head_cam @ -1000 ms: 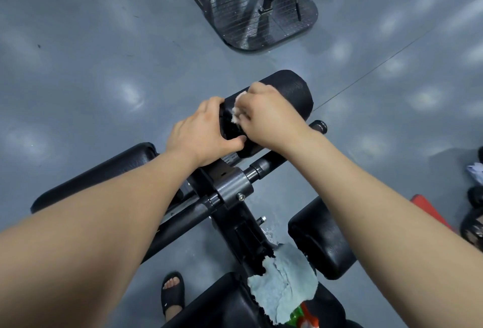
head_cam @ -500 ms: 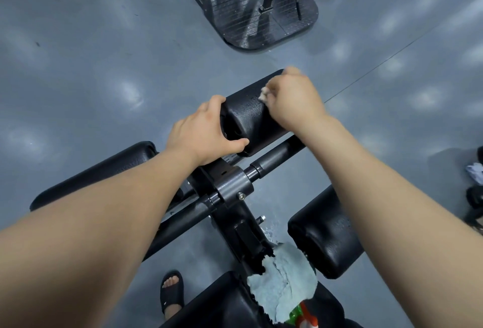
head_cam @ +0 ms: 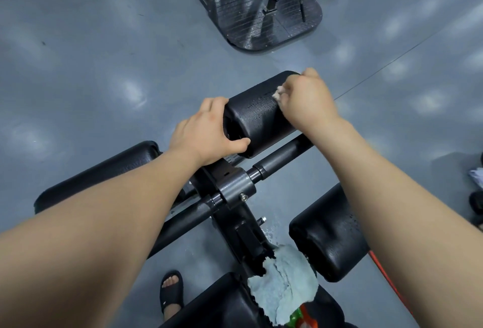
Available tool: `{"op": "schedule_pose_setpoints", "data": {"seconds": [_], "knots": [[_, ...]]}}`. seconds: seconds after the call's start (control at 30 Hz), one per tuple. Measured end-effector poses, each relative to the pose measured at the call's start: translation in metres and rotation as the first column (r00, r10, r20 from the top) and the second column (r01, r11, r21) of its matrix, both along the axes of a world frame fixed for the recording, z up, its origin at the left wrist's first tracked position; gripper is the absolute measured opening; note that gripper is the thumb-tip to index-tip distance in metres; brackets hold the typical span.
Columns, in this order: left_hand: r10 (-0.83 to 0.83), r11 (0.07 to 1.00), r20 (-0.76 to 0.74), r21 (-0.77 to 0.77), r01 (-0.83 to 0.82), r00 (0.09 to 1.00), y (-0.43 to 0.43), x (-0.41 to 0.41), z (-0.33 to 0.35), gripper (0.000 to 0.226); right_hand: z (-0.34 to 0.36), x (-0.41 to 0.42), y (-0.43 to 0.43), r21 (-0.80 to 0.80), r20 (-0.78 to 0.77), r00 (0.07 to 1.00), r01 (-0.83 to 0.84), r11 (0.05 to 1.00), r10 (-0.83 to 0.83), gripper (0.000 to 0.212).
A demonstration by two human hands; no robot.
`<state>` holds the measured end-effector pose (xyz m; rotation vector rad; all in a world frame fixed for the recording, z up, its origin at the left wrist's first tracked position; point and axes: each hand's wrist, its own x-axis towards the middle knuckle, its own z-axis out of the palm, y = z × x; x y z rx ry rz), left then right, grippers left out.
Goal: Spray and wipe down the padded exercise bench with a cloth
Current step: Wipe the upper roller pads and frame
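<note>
The black exercise bench (head_cam: 224, 304) spans 6 to 8 o'clock, its roller pad (head_cam: 258, 118) at centre. A pale blue rag (head_cam: 282, 283) lies on it at 6 o'clock. The left hand (head_cam: 203, 134) grips the roller's end; the right hand (head_cam: 308, 100) (at 1 o'clock) presses a clutched white cloth (head_cam: 277, 94) onto it.

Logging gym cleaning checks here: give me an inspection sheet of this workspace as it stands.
Surface: grey floor, wet splashes beneath the bench frame.
Job's things: black roller pad; white wad; blue-grey cloth lying on the seat; likely sprayer, barely showing.
Clutter: white and dark items at right edge, unclear.
Grippers: left hand grips the pad's end; right hand pinches the wad against it.
Cables: orange-red strip, kind unclear.
Surroundings: another machine; sandalled foot.
</note>
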<state>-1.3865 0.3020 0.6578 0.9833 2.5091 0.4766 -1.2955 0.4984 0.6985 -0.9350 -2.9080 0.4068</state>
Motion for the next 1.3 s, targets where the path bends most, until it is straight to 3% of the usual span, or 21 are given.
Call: {"op": "schedule_pose_setpoints", "data": {"seconds": [0.2,0.3,0.47,0.67,0.77,0.93,1.03,1.17,1.3], "knots": [[0.022,1.000,-0.013,0.011,-0.022,1.000,0.001,0.002,0.000,0.086,-0.001,-0.007,-0.057,-0.029,-0.037,0.949,-0.314,0.949,0.313,0.017],[0.028,1.000,-0.014,0.014,-0.028,1.000,0.001,0.002,0.000,0.088,-0.004,-0.009,-0.047,-0.002,-0.025,0.947,-0.321,0.947,0.321,0.020],[0.015,0.999,-0.013,0.029,-0.014,1.000,0.000,0.001,-0.001,0.093,-0.007,-0.009,-0.021,0.056,-0.003,0.995,-0.102,0.993,0.102,0.024],[0.013,1.000,-0.014,-0.028,-0.013,1.000,0.002,0.001,-0.001,0.106,-0.008,-0.003,-0.056,0.005,-0.057,0.929,-0.367,0.930,0.367,0.016],[0.010,1.000,-0.007,-0.016,-0.010,1.000,0.001,0.000,-0.001,0.106,-0.006,-0.003,-0.035,0.012,-0.047,0.950,-0.310,0.951,0.310,0.019],[0.003,1.000,0.009,-0.001,-0.003,1.000,0.000,0.000,-0.002,0.104,-0.003,0.003,0.028,0.033,-0.034,0.999,-0.006,0.999,0.007,0.023],[0.018,1.000,-0.005,0.004,-0.018,1.000,0.000,0.000,-0.003,0.096,-0.002,0.001,0.028,0.005,-0.019,0.999,0.029,1.000,-0.029,0.021],[0.048,0.999,-0.015,0.017,-0.048,0.999,0.002,0.001,-0.002,0.079,-0.001,0.002,-0.014,-0.034,-0.045,0.985,-0.171,0.985,0.169,0.016],[0.051,0.999,-0.003,0.017,-0.051,0.999,0.002,0.002,0.001,0.084,0.002,0.007,-0.012,-0.025,-0.004,0.945,-0.327,0.945,0.327,0.016]]}}
